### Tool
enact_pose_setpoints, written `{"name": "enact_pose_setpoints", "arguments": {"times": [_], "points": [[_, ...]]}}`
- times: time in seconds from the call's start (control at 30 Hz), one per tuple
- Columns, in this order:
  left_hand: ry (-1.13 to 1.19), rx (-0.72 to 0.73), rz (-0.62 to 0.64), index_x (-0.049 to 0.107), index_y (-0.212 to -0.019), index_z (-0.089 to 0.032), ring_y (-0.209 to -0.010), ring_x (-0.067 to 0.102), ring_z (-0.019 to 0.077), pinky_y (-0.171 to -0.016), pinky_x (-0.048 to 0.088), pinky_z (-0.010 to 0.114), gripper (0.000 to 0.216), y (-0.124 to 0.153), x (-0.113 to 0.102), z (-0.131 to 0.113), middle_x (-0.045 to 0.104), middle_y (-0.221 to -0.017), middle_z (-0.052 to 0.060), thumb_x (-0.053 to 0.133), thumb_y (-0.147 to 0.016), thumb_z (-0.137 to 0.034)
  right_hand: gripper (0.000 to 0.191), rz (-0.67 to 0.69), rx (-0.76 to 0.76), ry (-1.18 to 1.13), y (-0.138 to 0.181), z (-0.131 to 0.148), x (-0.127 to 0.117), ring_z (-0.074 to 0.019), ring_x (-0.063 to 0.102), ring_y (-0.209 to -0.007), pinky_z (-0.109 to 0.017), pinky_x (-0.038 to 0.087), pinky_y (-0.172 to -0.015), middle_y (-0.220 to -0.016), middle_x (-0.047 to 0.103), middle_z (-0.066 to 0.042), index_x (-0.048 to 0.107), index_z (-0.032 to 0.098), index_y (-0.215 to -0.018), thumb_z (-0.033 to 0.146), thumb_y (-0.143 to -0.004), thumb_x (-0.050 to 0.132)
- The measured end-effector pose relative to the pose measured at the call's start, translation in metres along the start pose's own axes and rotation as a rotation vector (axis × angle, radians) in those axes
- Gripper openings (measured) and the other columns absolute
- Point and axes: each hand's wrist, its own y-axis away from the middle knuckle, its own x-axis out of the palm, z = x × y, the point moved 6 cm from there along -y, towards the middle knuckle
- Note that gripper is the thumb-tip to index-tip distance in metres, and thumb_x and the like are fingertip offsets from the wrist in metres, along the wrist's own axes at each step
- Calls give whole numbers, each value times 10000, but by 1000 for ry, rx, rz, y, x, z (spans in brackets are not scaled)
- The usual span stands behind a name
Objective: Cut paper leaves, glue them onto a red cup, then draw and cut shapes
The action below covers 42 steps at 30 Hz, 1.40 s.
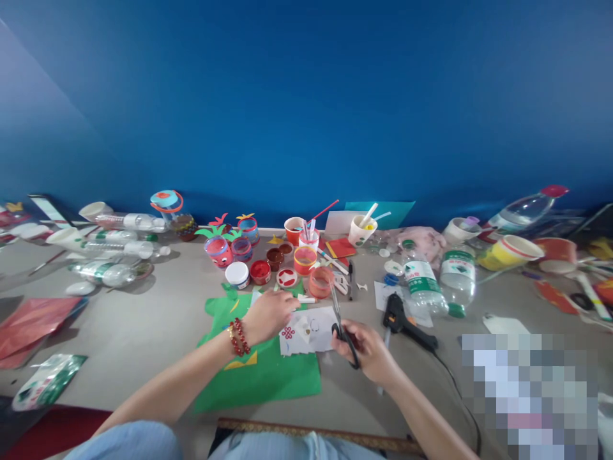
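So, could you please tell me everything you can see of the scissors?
The scissors have dark, probably black, handle loops and slim metal blades. The right hand grips them by the handles, fingers through the loops. The blades point up and away from the person, slightly left, with the tips near an orange tape ring. They lie over the right edge of the white paper that the left hand presses down. Whether the blades are parted is unclear.

Nothing here reads as words or numbers: the green labels on the plastic bottles (pixel 421 281) are too blurred, and the white paper (pixel 306 332) shows only a red knot-shaped emblem.
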Motion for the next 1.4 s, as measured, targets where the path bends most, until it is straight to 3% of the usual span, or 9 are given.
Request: {"name": "enact_pose_setpoints", "arguments": {"times": [0.13,0.27,0.57,0.7,0.87,0.97,1.1,1.27,1.4], "points": [[-56,235,-2,629,-994,-216,-997,568,241,-828,413,335,214,-5,11,-24,628,-1050,72,571,-806,-133,240,0,-9,0,-3,7,1,-184,615,-639,-248,466,-588,-709,653,-32,602,197,-713,416,-801,641],[-76,249,26,618,-954,-188,-1018,547,255,-840,397,360,215,-11,21,-25,626,-1053,93,576,-765,-94,234,-20,-37,57,-2,11,1,-171,599,-625,-242,456,-589,-691,636,-23,595,194,-703,399,-805,642],[-16,224,75,592,-918,-169,-1023,562,268,-867,400,367,163,-18,16,-24,644,-1014,106,610,-758,-142,198,-40,-16,51,-4,12,3,-179,607,-622,-257,476,-591,-692,649,-21,606,197,-718,374,-775,675],[349,101,28,576,-888,-179,-847,596,202,-772,436,311,100,-14,9,-13,647,-877,51,588,-794,-146,216,-109,-22,76,-8,24,-4,-163,560,-589,-259,451,-547,-691,621,-15,632,172,-770,363,-730,725],[1179,-114,-282,531,-886,-183,-763,561,131,-690,454,246,262,-6,-7,-1,580,-837,-4,717,-755,-314,288,-188,7,-179,-18,37,-6,-135,508,-551,-255,444,-522,-657,569,9,606,176,-840,382,-700,752],[1477,-183,-402,513,-897,-186,-715,552,105,-670,460,232,331,-2,-8,-7,552,-788,-30,757,-731,-336,324,-271,-19,-316,-26,47,-3,-130,515,-578,-243,443,-527,-718,585,-1,580,188,-890,374,-696,761],[1606,-207,-518,517,-905,-190,-741,578,104,-717,488,238,368,1,-7,-17,574,-799,-29,788,-712,-347,341,-329,-46,-396,-33,55,4,-127,528,-601,-224,431,-501,-790,595,-16,544,198,-900,374,-698,755],[1568,-173,-487,533,-919,-187,-797,618,144,-753,507,276,378,2,-12,-21,603,-833,5,774,-717,-398,272,-351,-60,-298,-41,58,-4,-138,534,-600,-245,446,-524,-726,563,4,529,205,-810,334,-682,732],[1397,-125,-411,601,-949,-165,-844,598,161,-743,475,267,290,2,-28,-13,637,-912,50,661,-811,-413,211,-179,-70,-181,-48,57,-8,-138,541,-605,-253,447,-553,-717,573,6,544,195,-782,264,-664,704]]}}
